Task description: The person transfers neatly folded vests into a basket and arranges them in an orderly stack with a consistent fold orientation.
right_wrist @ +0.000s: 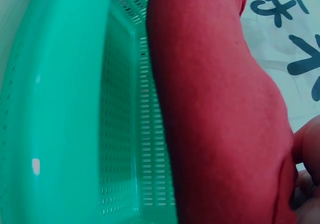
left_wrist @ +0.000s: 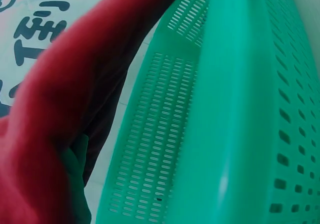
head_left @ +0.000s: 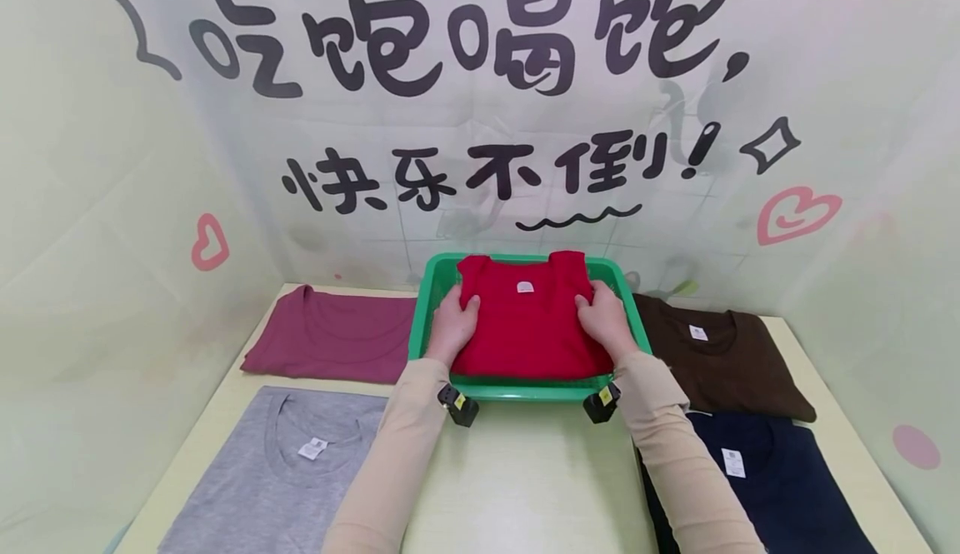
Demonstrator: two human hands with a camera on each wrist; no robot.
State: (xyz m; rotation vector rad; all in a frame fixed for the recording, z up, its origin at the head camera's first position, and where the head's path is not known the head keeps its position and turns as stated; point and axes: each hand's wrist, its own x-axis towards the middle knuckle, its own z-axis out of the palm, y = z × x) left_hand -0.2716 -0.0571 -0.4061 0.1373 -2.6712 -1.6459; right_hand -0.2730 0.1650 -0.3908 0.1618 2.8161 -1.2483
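Note:
A folded red T-shirt (head_left: 528,325) with a white neck label is held over the green plastic basket (head_left: 517,391). My left hand (head_left: 453,322) grips its left edge, thumb on top and the other fingers hidden beneath. On the opposite edge, my right hand (head_left: 603,319) holds it the same way. In the left wrist view the red T-shirt (left_wrist: 65,79) hangs above the slotted basket (left_wrist: 145,139), its floor showing below. The right wrist view has the shirt (right_wrist: 220,104) beside the basket wall (right_wrist: 60,109), with part of my right hand (right_wrist: 309,159) at the edge.
Folded shirts lie on both sides of the basket: a mauve one (head_left: 345,333) and a grey one (head_left: 255,471) at left, a brown one (head_left: 738,362) and a navy one (head_left: 787,487) at right. A printed curtain (head_left: 480,121) stands behind the table (head_left: 525,479).

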